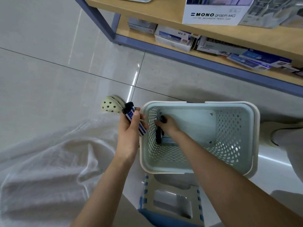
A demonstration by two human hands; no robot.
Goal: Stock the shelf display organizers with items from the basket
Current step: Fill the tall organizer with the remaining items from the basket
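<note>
We see a wooden shelf [147,9] above a pale green basket [255,128] on the floor. A white box [213,15] reads "MONO graph MG". Our left grip [131,128] curls round lead cases [130,114] marked "0.5". Our right grip [165,124], inside the basket, pinches a dark case [159,136].

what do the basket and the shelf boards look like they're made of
Basket: moulded plastic, pale blue-green, slightly glossy, judging by the regular holes in its walls and the smooth cream rim. Shelf board: wood or wood-look laminate, matte tan with faint grain; which one is unclear.

Left hand [131,128] grips, right hand [166,125] reaches down, curled
</note>
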